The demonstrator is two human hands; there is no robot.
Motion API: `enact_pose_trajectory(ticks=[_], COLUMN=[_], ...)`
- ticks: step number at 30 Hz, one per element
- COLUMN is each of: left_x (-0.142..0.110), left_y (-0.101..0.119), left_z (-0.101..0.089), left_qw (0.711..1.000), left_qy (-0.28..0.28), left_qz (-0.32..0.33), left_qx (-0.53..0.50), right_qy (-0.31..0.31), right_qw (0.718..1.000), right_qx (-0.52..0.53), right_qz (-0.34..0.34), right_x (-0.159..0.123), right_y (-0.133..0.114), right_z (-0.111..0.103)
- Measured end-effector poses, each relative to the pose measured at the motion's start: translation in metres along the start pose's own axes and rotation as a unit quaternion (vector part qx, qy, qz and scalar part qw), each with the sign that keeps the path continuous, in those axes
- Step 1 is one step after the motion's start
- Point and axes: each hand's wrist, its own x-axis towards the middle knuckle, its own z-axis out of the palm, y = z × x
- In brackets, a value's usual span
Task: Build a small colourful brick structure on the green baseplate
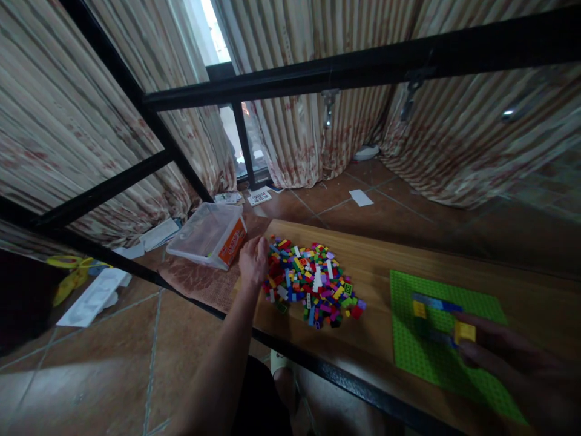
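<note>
Left hand (253, 261): curled beside brick pile (313, 281); grip unclear.
Right hand (521, 358): pinches yellow brick (465, 332).
Bare wood (374, 272): between hands.
Blue row (439, 304): long axis sideways, toward right hand.

Dim light, glare at window (219, 36)

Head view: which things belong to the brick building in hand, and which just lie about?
In use: green studded baseplate; brick assembly; loose brick pile; yellow brick in the right hand.

Lying about: white paper; printed card; white moulded tray.
</note>
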Motion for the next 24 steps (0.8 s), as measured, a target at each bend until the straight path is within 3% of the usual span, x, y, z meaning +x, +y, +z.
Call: enact_pose_trajectory(ticks=[3,6,11,16,18,20,24], left_x=[0.038,0.06,0.062,0.058,0.054,0.047,0.009], left_y=[-0.007,-0.009,-0.015,-0.019,-0.013,0.002,0.063], left_z=[0.002,0.012,0.024,0.02,0.015,0.01,0.011], left_qw=[0.996,0.986,0.969,0.956,0.955,0.962,0.985], left_qy=[-0.076,-0.151,-0.228,-0.274,-0.272,-0.23,-0.099], left_qz=[0.047,0.076,0.098,0.08,0.08,0.093,0.107], left_qx=[0.003,-0.004,0.0,0.062,0.091,0.117,0.096], right_qy=[-0.03,-0.013,-0.005,-0.028,-0.042,-0.056,-0.077], right_qw=[0.995,0.996,0.997,0.998,0.998,0.998,0.996], right_qx=[0.052,0.032,-0.064,-0.051,-0.037,-0.022,-0.024], right_qz=[0.084,0.081,0.043,0.016,0.007,-0.008,-0.042], right_x=[0.0,0.001,0.01,0.023,0.029,0.034,0.042], right_y=[-0.012,-0.021,-0.003,0.014,0.011,0.006,0.0], right_z=[-0.007,-0.019,-0.039,-0.037,-0.032,-0.026,-0.019])
